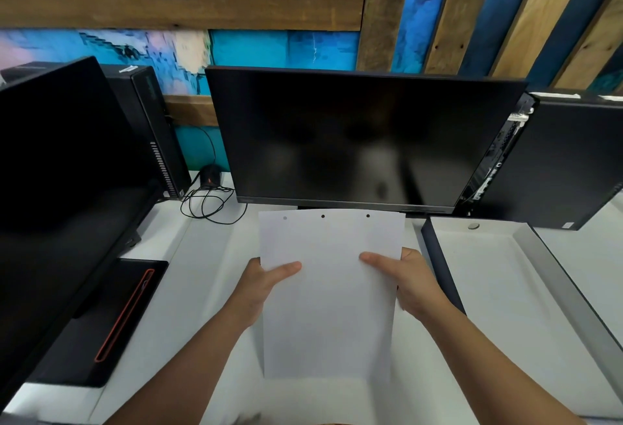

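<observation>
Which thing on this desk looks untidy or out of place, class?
The black cable lies in loose tangled loops left of the middle monitor. The punched paper looks flat and undamaged.

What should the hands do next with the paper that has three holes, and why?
Probably swing the sheet rightward and lay it in the open box. The left hand and right hand pinch its side edges, thumbs on top, and the box lies open, its white inside showing, just beside the right hand.
</observation>
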Available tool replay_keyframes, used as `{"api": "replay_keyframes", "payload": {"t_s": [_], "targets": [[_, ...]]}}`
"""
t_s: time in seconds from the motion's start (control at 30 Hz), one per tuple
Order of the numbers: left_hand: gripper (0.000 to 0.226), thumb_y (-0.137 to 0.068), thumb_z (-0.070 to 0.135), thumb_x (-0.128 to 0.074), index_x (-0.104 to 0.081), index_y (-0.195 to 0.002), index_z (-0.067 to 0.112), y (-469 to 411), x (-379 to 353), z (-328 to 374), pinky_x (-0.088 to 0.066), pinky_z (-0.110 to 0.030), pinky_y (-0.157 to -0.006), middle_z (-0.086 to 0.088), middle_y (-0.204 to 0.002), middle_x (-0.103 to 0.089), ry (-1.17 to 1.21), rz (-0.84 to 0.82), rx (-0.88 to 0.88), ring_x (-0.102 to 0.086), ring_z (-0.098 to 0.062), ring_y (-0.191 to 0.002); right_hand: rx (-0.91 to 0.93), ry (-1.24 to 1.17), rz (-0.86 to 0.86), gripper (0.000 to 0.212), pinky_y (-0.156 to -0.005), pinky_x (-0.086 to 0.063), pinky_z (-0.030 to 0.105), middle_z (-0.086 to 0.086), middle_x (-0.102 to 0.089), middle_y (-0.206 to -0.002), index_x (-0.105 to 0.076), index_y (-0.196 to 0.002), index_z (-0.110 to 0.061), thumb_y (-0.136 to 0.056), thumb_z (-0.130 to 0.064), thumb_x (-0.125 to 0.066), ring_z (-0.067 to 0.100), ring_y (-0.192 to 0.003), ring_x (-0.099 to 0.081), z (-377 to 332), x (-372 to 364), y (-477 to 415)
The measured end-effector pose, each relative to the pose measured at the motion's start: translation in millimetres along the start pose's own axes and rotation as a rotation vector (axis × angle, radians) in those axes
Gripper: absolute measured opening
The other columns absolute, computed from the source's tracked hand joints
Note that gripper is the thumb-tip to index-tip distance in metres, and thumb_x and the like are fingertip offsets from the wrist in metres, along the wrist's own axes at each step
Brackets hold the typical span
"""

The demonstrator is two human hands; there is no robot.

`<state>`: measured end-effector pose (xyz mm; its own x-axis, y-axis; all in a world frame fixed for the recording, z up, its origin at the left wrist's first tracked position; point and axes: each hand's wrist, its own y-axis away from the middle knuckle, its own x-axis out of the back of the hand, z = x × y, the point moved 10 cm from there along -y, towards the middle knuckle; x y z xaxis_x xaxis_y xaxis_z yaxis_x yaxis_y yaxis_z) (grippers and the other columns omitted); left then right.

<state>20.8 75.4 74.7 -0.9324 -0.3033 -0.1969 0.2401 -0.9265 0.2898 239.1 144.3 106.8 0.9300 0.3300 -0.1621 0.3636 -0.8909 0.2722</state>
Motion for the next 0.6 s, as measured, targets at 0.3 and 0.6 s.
{"api": "replay_keyframes", "payload": {"t_s": [0.3, 0.6], "targets": [[0.031, -0.058, 0.017, -0.078, -0.074, -0.089, 0.013, 11.9, 2.0, 20.7, -0.055, -0.032, -0.075, -0.007, -0.092, -0.076, -0.018, -0.018, -0.077, -0.072, -0.022, -0.085, 0.127, 0.023, 0.011, 0.021, -0.039, -0.041, 0.012, 0.001, -0.075, -0.078, -0.072, -0.086, -0.006, -0.067, -0.013, -0.079, 0.011, -0.058, -0.067, -24.6, -7.9, 19.0], [0.029, -0.053, 0.022, -0.082, -0.078, -0.081, 0.015, 16.8, -1.6, 27.3, -0.055, -0.038, -0.083, -0.012, -0.093, -0.075, -0.026, -0.042, -0.102, -0.072, -0.027, -0.087, 0.250, -0.043, 0.087, 0.014, -0.055, -0.052, 0.023, 0.007, -0.075, -0.079, -0.076, -0.070, -0.010, -0.081, -0.007, -0.068, 0.018, -0.068, -0.070, -43.9, 0.4, 25.5]]}}
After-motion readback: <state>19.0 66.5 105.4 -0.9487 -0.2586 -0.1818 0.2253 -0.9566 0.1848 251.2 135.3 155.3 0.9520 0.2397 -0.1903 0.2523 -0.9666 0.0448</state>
